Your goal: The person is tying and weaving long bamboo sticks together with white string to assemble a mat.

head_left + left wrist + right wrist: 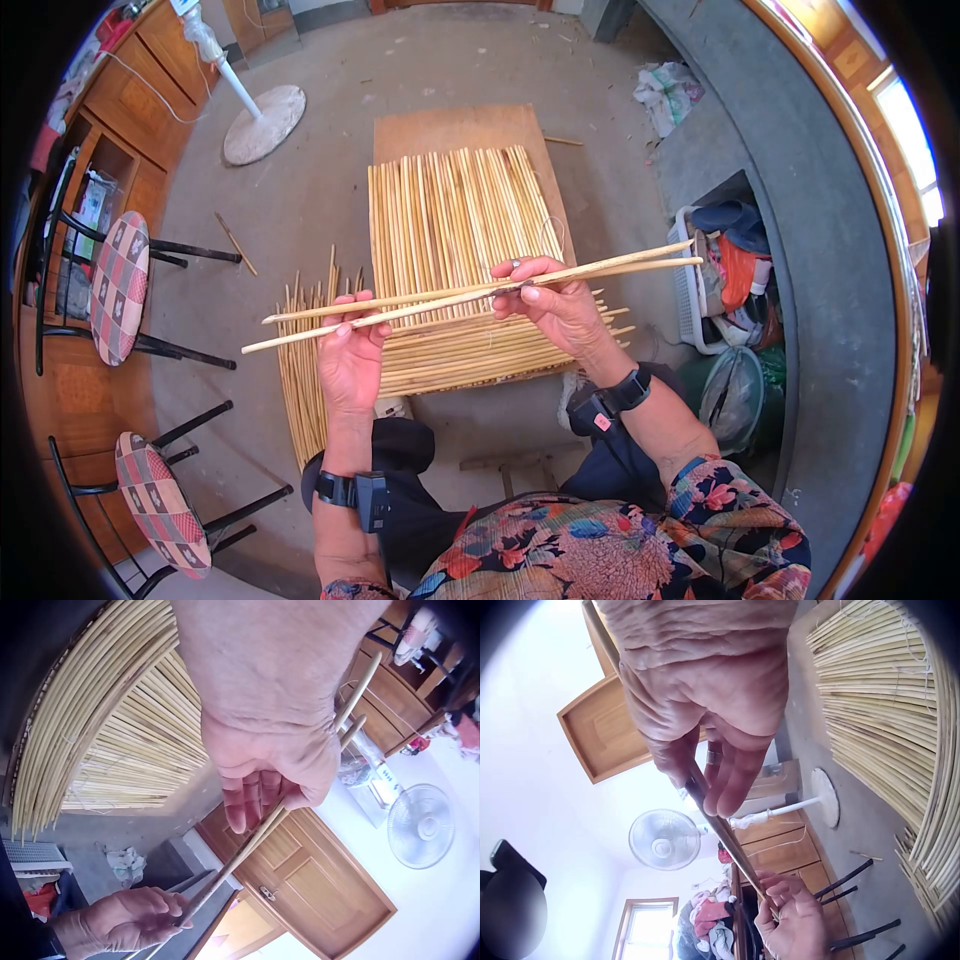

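Note:
Two long pale plant stalks (290, 337) lie across both hands, crossing each other at a narrow angle above the work. My left hand (350, 368) pinches them between thumb and fingers toward their left part. Right of their middle, at a dark patch on a stalk, my right hand (565, 318) pinches them; a ring shows on one of its fingers. In the right wrist view the stalks (735, 851) run from the right hand down to the left. Below the hands lies a row of stalks (455, 215) side by side, with thin thread (915, 645) along it.
The row rests on a brown board (450, 125). More stalks lie crosswise near the knees (460, 362), and a loose bundle (300, 400) is at the left. Two chairs (120, 285), a fan base (262, 125), a filled basket (690, 290) and a bucket (730, 400) stand around.

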Action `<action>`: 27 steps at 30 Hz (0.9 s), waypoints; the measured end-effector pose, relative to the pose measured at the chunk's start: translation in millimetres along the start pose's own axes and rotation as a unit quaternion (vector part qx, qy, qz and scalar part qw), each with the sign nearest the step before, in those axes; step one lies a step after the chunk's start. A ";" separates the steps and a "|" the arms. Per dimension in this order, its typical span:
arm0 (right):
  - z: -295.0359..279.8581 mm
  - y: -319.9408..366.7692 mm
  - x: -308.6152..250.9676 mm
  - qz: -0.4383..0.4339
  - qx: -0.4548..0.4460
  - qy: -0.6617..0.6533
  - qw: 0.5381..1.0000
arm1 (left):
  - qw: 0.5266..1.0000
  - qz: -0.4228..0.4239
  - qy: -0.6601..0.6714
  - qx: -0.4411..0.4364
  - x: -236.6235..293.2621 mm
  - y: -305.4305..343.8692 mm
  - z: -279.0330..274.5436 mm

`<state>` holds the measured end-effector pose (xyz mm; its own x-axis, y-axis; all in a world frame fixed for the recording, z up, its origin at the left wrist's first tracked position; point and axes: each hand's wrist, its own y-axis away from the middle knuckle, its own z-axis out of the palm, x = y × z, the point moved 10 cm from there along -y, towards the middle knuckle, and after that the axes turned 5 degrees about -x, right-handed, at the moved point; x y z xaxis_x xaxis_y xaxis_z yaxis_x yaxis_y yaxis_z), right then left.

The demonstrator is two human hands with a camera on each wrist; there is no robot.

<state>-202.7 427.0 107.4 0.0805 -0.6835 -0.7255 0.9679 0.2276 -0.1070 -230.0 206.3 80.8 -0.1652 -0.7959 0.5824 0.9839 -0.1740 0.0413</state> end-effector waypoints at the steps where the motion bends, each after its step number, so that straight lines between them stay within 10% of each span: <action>1: 0.2 0.2 0.6 0.002 0.000 -0.001 1.000 | 1.000 0.001 0.006 -0.010 0.6 0.8 1.5; 15: -14.3 -14.8 0.4 -0.038 0.118 0.112 0.986 | 0.982 -0.117 -0.125 0.075 -6.6 25.5 -25.5; 18: -13.6 -16.7 7.0 -0.023 0.120 0.111 0.986 | 0.933 -0.201 -0.293 0.054 -17.1 50.7 -12.9; 21: -4.9 -16.3 14.2 -0.020 0.099 0.099 0.990 | 0.849 0.029 -0.528 0.003 30.0 53.9 48.5; 24: -4.3 -16.5 21.0 0.011 0.096 0.145 0.985 | 0.625 0.267 -0.723 -0.125 45.6 55.6 121.2; 27: 11.0 -15.2 29.5 0.035 0.056 0.111 0.992 | 0.578 0.188 -0.785 -0.122 15.9 37.2 109.2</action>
<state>-212.4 395.8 95.1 0.1065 -0.4969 -0.8612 0.9830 0.1831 0.0158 -188.5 250.5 180.2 0.5106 0.6695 0.5395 0.8597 -0.3884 -0.3317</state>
